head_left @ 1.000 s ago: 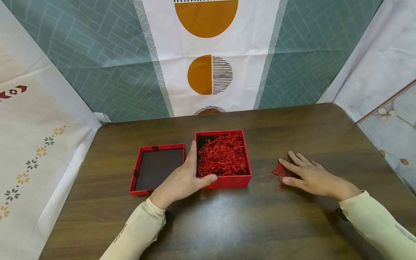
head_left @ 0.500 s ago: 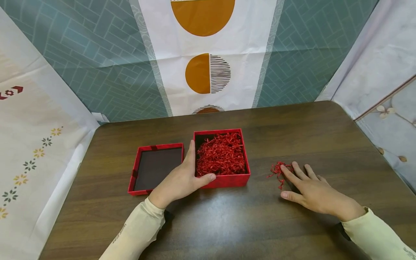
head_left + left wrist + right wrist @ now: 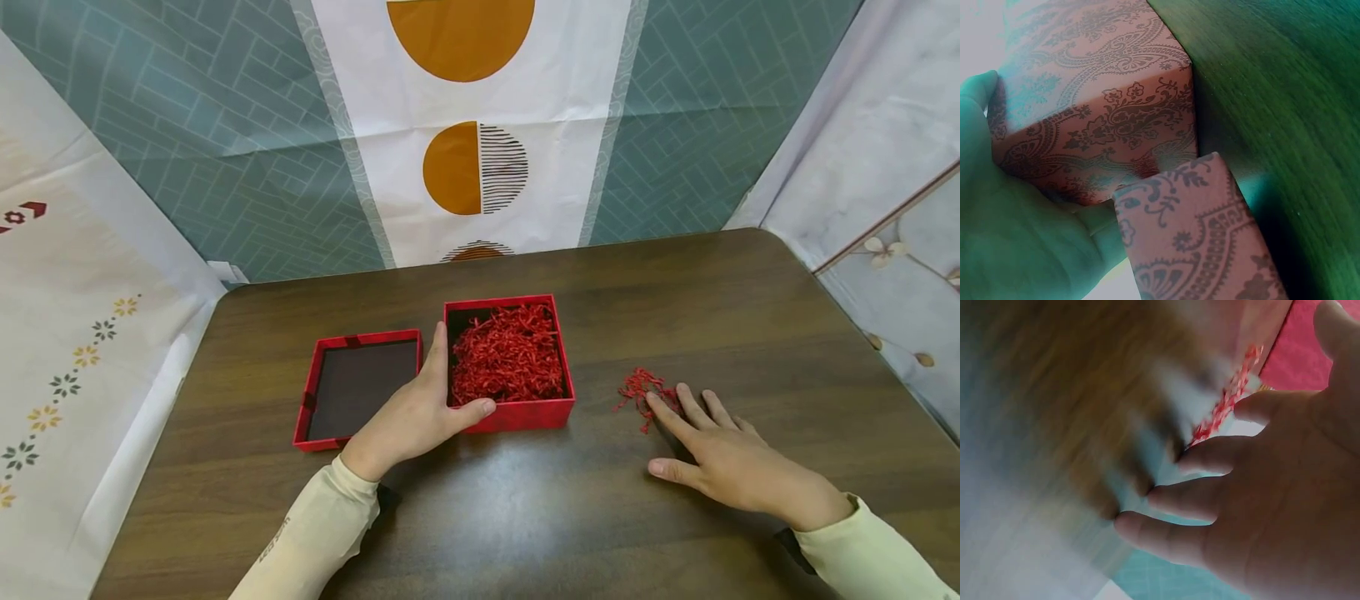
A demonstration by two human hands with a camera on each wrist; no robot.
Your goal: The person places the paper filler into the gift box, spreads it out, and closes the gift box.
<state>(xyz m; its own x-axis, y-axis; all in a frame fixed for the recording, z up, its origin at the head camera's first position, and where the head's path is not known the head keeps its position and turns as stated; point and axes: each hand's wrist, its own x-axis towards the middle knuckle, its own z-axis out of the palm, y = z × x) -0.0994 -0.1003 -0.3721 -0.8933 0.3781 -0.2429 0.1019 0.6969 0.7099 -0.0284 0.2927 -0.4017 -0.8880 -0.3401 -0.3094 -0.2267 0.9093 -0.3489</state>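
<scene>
A red patterned box [image 3: 536, 416] stands near the table's middle, filled with red shredded paper [image 3: 510, 354]. My left hand [image 3: 408, 421] rests against its near left corner. The thumb lies along the front wall and the straight fingers along the left side; the left wrist view shows the palm close to the box [image 3: 1110, 112]. To the right, a small loose heap of shredded paper [image 3: 641, 387] lies on the table. My right hand [image 3: 735, 458] touches this heap's right edge with spread, nearly straight fingers. The right wrist view shows strands [image 3: 1225, 403] by the fingertips.
The box's shallow lid [image 3: 303, 412], dark inside, lies upturned left of the box, partly behind my left hand. Both stand on a brown wooden table [image 3: 510, 533]. Cloth hangings [image 3: 300, 192] enclose the table's back and sides.
My right hand has drawn back toward the near right, then stayed by the loose shreds, which now show more. The left hand and the box keep their places; the view shifts slightly.
</scene>
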